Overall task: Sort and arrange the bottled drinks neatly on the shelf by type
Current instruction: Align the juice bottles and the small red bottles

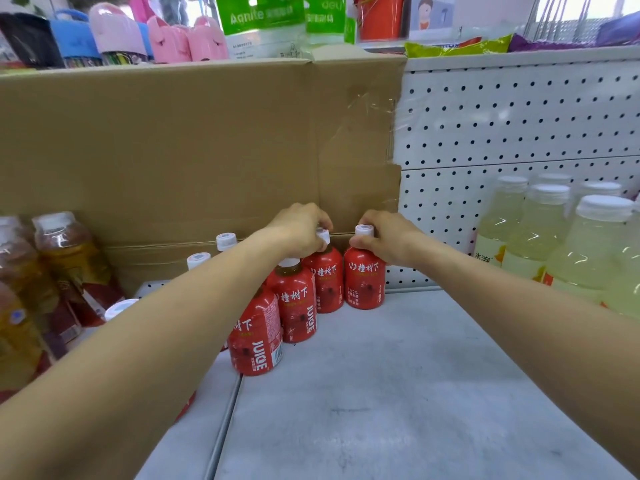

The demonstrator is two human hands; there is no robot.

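Left grip (301, 226) is closed on the cap of one red juice bottle (327, 282); right grip (388, 238) is closed on the cap of the next red bottle (364, 284). Both are stood at the back of the shelf (415, 375), against the cardboard (173, 150). They should be kept upright, drawn together, labels turned forward.

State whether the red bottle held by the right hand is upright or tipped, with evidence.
Upright. The red bottle stands vertical, base on the shelf, with the right hand gripping its white cap on top.
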